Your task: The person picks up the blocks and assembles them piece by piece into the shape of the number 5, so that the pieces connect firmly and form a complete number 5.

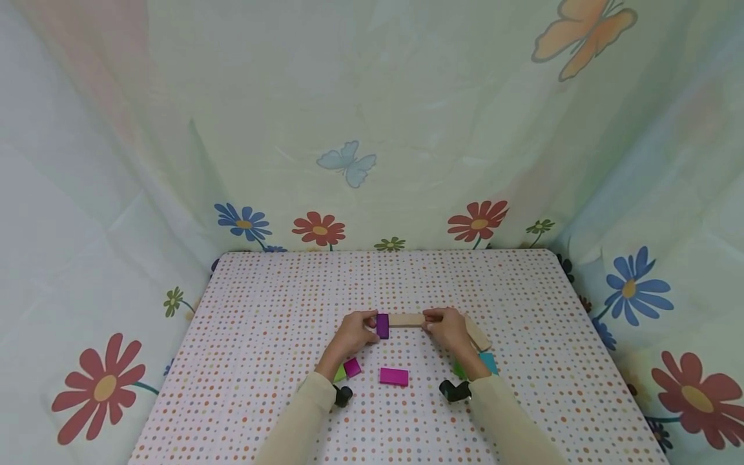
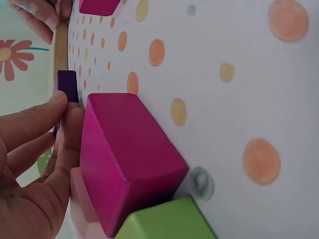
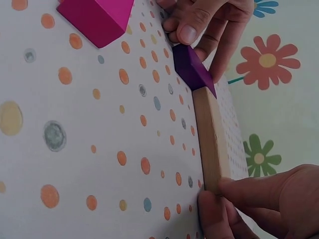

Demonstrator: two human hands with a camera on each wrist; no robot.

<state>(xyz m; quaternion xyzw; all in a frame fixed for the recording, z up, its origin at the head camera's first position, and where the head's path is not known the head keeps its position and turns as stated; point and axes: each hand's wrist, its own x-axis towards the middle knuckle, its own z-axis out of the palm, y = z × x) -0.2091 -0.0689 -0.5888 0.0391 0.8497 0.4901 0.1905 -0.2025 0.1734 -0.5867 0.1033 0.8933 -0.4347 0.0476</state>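
Note:
My left hand [image 1: 352, 332] grips a purple block [image 1: 382, 326] between thumb and fingers on the dotted table. A plain wooden block [image 1: 405, 320], long and narrow, reaches from the purple block toward my right hand [image 1: 449, 328]. Thumb and fingers of that right hand pinch the wooden block's right end. In the right wrist view, the purple block [image 3: 193, 69] lies crosswise against the other end of the wooden block [image 3: 210, 139]. The left wrist view shows the left hand [image 2: 40, 164] close behind a magenta block [image 2: 129, 144], with the purple block [image 2: 67, 85] partly covered by fingers.
A magenta block [image 1: 394, 376] lies nearer me, between the forearms. Beside the left wrist are a smaller-looking magenta block [image 1: 351, 367] and a green one [image 1: 340, 373]. Around the right wrist lie another wooden block [image 1: 478, 334], a teal block [image 1: 489, 363] and a green block [image 1: 458, 370].

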